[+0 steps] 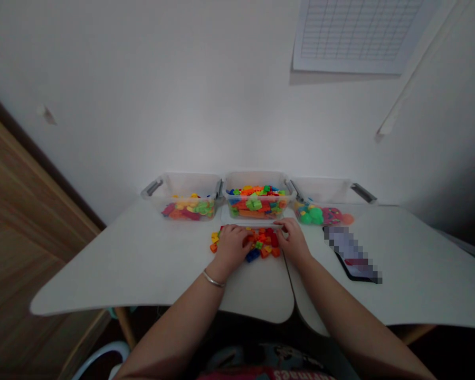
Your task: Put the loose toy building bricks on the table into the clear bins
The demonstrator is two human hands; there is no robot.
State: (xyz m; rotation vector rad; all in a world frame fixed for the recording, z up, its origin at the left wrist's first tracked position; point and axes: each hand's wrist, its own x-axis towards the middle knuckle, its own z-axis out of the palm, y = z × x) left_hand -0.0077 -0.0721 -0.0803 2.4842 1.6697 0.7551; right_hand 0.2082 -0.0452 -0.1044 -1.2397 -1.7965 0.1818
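On the white table [134,269], bright blocks [258,245] sit between my left hand [232,244], curled over some, and my right hand [292,239], bent at their edge. I can't tell if either holds one.

multicoloured blocks [263,245] lie jumbled on the table [166,264].

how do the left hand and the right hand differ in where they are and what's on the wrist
The left hand is over the left part of the block pile, while the right hand is at the pile's right edge. The left hand has a bracelet at its wrist; the right hand has none. Both hands are bare, with fingers bent.
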